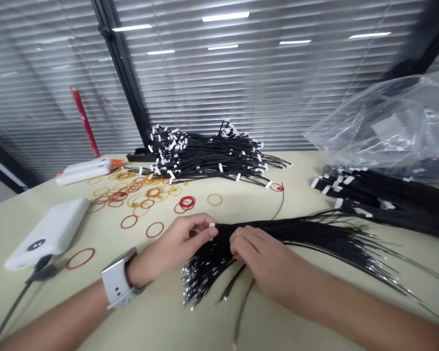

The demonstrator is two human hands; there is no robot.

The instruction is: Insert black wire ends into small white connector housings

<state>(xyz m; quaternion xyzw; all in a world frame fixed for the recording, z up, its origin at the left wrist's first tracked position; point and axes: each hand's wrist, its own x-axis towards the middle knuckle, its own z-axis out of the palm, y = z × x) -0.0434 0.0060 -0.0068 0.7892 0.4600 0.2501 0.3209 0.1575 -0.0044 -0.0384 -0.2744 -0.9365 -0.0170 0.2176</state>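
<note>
While the wires (314,234) lay fanned across the desk (241,204), the left hand (168,251) pinched one white tag (212,225) at their near end. Right hand (267,265) pressed on the wires, grip unclear.

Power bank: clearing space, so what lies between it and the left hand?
Head view: loose red rubber bands lie on the table between power bank and left hand.

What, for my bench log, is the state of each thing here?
Left hand: pinching a white tag.
Right hand: laid over the bundle, grip hidden.
Bundle: loose, fanned out.
Far pile: heaped, tagged.
Rubber bands: scattered, loose.
Power bank: flat, lead attached.
Bag: crumpled.
</note>
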